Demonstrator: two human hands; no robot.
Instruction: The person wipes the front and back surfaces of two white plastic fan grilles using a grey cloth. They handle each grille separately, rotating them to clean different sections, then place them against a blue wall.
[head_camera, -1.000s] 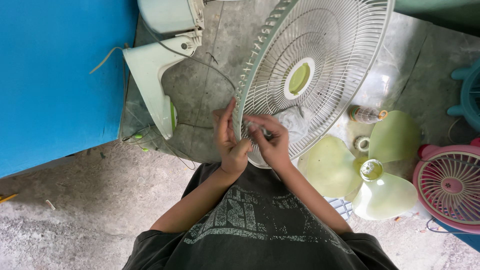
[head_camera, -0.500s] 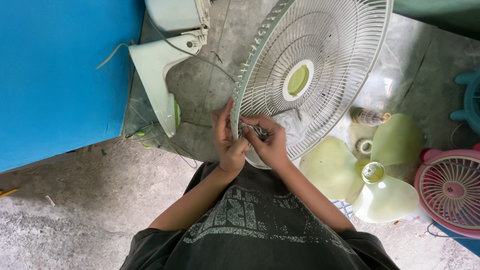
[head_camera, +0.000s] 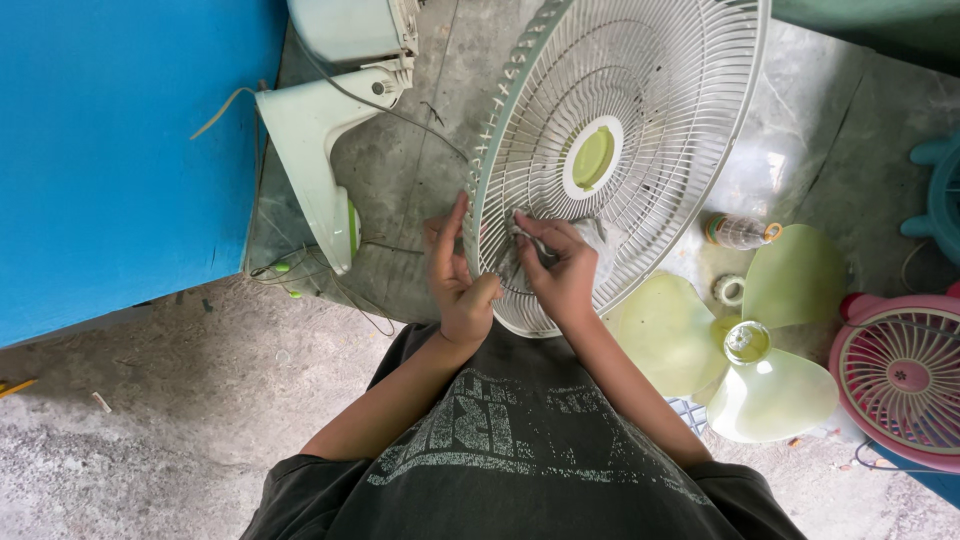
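A round white fan grille (head_camera: 650, 120) with a pale green hub stands tilted on edge in front of me. My left hand (head_camera: 455, 275) grips its near rim, fingers stretched up along the edge. My right hand (head_camera: 560, 265) lies against the wires of the grille's lower part, its fingertips pinching something small and grey there; I cannot tell what it is. A pale cloth shows behind the wires by that hand.
A pale green three-blade fan propeller (head_camera: 745, 345) lies on the concrete at the right, with a small bottle (head_camera: 740, 232) and a ring (head_camera: 728, 290) beside it. A pink fan (head_camera: 900, 375) stands at the far right. The white-green fan body (head_camera: 320, 150) with cord lies left, by a blue wall (head_camera: 110, 150).
My right hand has shifted slightly along the grille wires and my left hand's fingers have stretched higher up the rim. The grille stays tilted in place.
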